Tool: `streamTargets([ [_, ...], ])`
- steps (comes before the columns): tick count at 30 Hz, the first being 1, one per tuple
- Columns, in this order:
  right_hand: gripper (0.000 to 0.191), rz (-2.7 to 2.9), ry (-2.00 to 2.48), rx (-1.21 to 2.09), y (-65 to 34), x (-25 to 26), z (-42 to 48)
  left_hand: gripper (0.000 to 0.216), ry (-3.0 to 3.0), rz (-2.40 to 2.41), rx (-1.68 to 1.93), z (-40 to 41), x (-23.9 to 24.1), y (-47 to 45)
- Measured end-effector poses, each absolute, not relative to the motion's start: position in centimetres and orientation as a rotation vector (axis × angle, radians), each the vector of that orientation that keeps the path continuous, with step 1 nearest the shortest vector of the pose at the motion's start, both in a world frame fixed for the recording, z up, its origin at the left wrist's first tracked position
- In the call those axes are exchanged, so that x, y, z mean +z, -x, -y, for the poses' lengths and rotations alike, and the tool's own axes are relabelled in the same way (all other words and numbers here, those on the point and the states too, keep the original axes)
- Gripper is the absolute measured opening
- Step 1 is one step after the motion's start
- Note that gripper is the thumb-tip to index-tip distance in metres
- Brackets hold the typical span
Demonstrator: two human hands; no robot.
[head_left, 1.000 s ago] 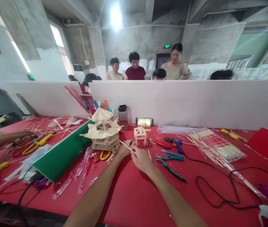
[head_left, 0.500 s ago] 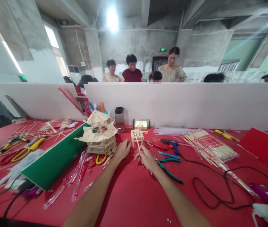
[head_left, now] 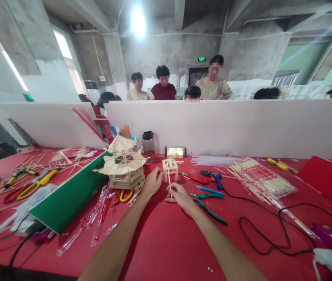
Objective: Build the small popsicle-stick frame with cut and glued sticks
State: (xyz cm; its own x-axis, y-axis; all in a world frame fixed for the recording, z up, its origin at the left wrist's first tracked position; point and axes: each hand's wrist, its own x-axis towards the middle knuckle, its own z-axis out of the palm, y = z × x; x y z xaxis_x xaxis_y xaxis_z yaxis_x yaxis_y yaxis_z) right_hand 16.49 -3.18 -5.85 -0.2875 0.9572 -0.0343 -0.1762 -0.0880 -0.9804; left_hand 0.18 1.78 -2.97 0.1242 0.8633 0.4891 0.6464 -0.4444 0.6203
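Note:
A small square frame of pale wooden sticks (head_left: 175,166) stands upright on the red table, straight ahead. In my right hand (head_left: 181,196) a thin wooden stick (head_left: 169,176) is pinched between thumb and fingers, its upper end reaching up in front of the frame. Whether stick and frame touch, I cannot tell. My left hand (head_left: 153,182) rests on the table just left of the frame, fingers loosely bent and apart, with nothing visible in them. Beyond it on the left stands a larger pagoda model (head_left: 125,168) built of the same kind of sticks.
Green-handled pliers (head_left: 212,210), a blue glue gun (head_left: 216,177) and a red utility knife (head_left: 196,178) lie right of my hands. Bundled sticks (head_left: 262,177) and a looping black cable (head_left: 271,253) are farther right. A green board (head_left: 69,199) leans left. Behind a white partition (head_left: 227,127) are several people.
My right hand has shifted slightly down, and the stick now stands more upright in front of the frame. The left hand stays beside the frame. The view has shifted a little.

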Motion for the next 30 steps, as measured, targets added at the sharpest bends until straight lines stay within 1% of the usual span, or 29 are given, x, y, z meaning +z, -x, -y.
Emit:
streamTargets([
  [12,0.027,1.376,0.996,1.460,-17.0,-5.8,2.5,0.019,-2.082,-1.501,1.176,-1.2,-2.3,-0.6],
  [15,0.027,1.385,0.996,1.436,-17.3,-5.7,2.4,0.020,-2.022,-1.487,1.216,-1.5,-2.4,-0.6],
  [20,0.023,1.380,0.869,1.388,-17.6,-4.1,2.5,0.023,-1.944,-1.476,1.288,-2.1,-2.9,-0.3],
  [24,0.021,1.278,0.940,1.495,-17.4,-3.6,3.2,0.021,-1.929,-1.449,1.286,-2.3,-3.4,-0.3],
  [27,0.020,1.424,0.951,1.650,-17.4,-3.8,4.3,0.017,-1.920,-1.433,1.270,-2.5,-3.9,-0.4],
  [30,0.019,1.626,0.854,1.716,-17.2,-3.2,4.9,0.015,-1.916,-1.432,1.234,-2.8,-4.7,-0.4],
])
